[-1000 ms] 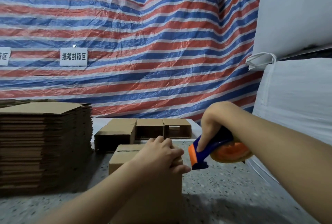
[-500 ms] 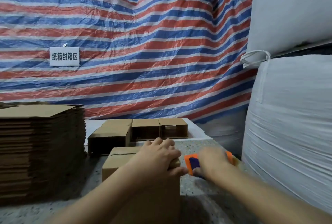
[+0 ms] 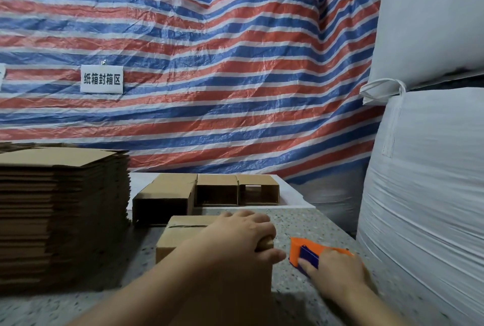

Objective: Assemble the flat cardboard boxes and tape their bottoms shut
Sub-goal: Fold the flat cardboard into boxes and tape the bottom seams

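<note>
A small assembled cardboard box (image 3: 180, 236) stands on the speckled table (image 3: 309, 223) in front of me, with a tape seam across its top. My left hand (image 3: 241, 239) lies on the box's top right corner and grips its edge. To the right, an orange and blue tape dispenser (image 3: 306, 253) rests low on the table, and my right hand (image 3: 335, 270) covers its rear part with the fingers on it. A tall stack of flat cardboard blanks (image 3: 60, 210) stands at the left.
Three assembled boxes (image 3: 209, 189) lie on their sides at the back of the table, open ends toward me. Big white woven sacks (image 3: 424, 194) crowd the right side. A striped red, white and blue tarp (image 3: 209, 77) with a paper sign hangs behind.
My right hand has come down from beside the box's top to the table surface at the right, carrying the tape dispenser with it. My left hand has stayed on the box.
</note>
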`<state>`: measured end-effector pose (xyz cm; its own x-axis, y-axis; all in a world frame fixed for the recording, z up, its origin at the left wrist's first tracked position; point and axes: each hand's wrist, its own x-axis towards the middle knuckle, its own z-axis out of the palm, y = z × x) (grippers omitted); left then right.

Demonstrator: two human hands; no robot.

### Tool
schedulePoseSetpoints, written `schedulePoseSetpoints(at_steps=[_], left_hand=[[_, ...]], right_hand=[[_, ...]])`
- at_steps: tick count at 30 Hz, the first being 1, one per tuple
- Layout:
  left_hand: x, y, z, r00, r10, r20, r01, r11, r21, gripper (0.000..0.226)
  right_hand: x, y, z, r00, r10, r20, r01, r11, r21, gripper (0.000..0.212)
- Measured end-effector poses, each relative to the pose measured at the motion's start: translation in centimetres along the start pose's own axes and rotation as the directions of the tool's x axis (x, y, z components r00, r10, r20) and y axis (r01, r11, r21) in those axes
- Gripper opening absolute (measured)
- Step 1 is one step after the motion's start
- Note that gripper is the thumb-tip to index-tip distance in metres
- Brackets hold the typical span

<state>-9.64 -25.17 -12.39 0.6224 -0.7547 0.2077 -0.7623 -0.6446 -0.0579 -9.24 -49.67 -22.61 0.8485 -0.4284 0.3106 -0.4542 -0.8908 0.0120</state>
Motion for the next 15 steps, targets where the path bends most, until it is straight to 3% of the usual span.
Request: schedulePoseSetpoints(at_steps=[2, 4, 5, 7, 8, 9, 12, 15], left_hand=[[-0.1, 0.1, -0.1, 1.0, -0.002, -0.001, 0.002, 1.0, -0.004, 0.056], [-0.2, 0.1, -0.4, 0.999, -0.03, 0.028, 0.031, 0.998, -0.048, 0.063], [-0.3, 0.1, -0.5, 0.997, -0.057, 0.044, 0.061, 0.993, -0.097, 0.066], [-0.3, 0.1, -0.5, 0.992, -0.116, 0.058, 0.127, 0.966, -0.227, 0.067], [-0.4, 0.1, -0.5, 0.988, -0.141, 0.058, 0.152, 0.945, -0.29, 0.065], [-0.4, -0.1, -0.5, 0.985, -0.164, 0.055, 0.173, 0.919, -0.354, 0.063], [-0.3, -0.6, -0.8, 0.972, -0.234, 0.039, 0.212, 0.784, -0.584, 0.058], [0.1, -1.2, -1.1, 0.958, -0.287, -0.001, 0.211, 0.708, -0.674, 0.066]], right_hand=[[0.2, -0.6, -1.2, 0.999, 0.021, -0.04, -0.021, 1.0, 0.009, 0.074], [-0.1, -1.7, -2.6, 0.993, -0.037, -0.114, 0.066, 0.962, 0.265, 0.071], [-0.5, -2.5, -3.5, 0.99, -0.076, -0.12, 0.127, 0.855, 0.502, 0.067], [-1.6, -4.6, -5.7, 0.983, -0.179, -0.034, 0.109, 0.427, 0.898, 0.066], [-2.2, -5.7, -6.7, 0.968, -0.249, 0.015, 0.043, 0.226, 0.973, 0.072], [-2.6, -6.6, -7.3, 0.949, -0.313, 0.046, -0.013, 0.105, 0.994, 0.08], [-3.7, -8.4, -7.8, 0.877, -0.475, 0.075, -0.147, -0.117, 0.982, 0.087], [-4.4, -9.3, -6.8, 0.876, -0.475, 0.081, -0.209, -0.224, 0.952, 0.08]])
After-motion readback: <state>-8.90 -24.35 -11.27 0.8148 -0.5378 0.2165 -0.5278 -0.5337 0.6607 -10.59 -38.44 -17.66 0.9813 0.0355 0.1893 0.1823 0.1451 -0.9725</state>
